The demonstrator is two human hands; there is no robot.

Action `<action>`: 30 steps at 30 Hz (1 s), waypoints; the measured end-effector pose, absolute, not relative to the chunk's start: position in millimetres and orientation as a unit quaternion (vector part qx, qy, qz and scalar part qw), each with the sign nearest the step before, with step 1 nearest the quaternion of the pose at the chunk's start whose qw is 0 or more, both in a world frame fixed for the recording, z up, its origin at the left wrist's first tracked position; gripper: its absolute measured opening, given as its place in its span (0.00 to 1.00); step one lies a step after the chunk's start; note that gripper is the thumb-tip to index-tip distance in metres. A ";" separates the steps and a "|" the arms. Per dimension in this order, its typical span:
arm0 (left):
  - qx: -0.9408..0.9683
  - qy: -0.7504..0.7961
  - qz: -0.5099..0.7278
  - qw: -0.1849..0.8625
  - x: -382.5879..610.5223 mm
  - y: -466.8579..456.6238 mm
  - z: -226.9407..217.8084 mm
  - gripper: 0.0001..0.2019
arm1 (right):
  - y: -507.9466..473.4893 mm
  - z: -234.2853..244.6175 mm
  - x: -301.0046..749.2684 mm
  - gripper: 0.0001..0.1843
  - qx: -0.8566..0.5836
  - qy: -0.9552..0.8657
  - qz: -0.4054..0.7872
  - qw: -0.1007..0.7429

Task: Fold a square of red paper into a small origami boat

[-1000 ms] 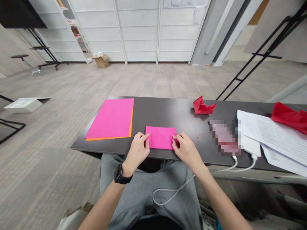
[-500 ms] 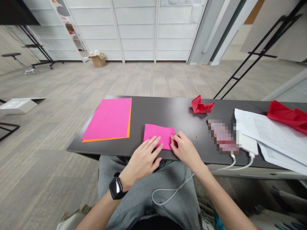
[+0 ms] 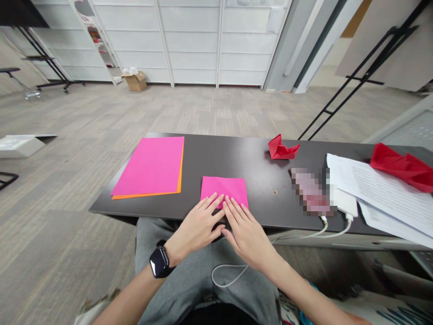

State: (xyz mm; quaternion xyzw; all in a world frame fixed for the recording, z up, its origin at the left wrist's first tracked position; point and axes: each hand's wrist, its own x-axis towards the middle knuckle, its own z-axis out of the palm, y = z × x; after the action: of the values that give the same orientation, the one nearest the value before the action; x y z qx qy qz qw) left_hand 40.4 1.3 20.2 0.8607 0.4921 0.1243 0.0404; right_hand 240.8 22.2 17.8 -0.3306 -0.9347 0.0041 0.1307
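Note:
A folded piece of pink paper lies flat near the front edge of the dark table. My left hand rests with outstretched fingers on the paper's lower left part. Beside it my right hand lies flat, its fingertips pressing on the paper's lower middle and right. The fingertips of both hands nearly meet at the middle, and the thumbs come close together below the table edge. The paper's near edge is hidden under the hands.
Left on the table is a stack of pink sheets over an orange sheet. To the right are a red folded paper boat, a blurred phone, a white power bank with cables, printed pages and red folded paper.
My right hand has let go of the paper's right edge and moved left, opening out flat on the paper beside my left hand. The left hand has hardly moved.

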 end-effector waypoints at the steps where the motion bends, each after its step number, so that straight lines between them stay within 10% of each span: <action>1: 0.860 0.494 0.124 0.041 40.0 1.2 20.1 0.27 | 21.6 14.5 244.9 0.35 -0.330 -0.936 0.001 0.120; 30: 0.887 0.450 0.104 -0.015 -9.3 -20.6 18.9 0.28 | 40.2 11.1 308.5 0.31 -0.291 -0.945 0.040 0.140</action>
State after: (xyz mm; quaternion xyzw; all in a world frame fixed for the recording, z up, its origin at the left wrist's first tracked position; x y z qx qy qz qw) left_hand -9.3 -20.6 18.9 0.8867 0.4503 0.1037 -0.0153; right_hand 308.5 40.2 11.1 -0.2914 -0.9454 0.0398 0.1402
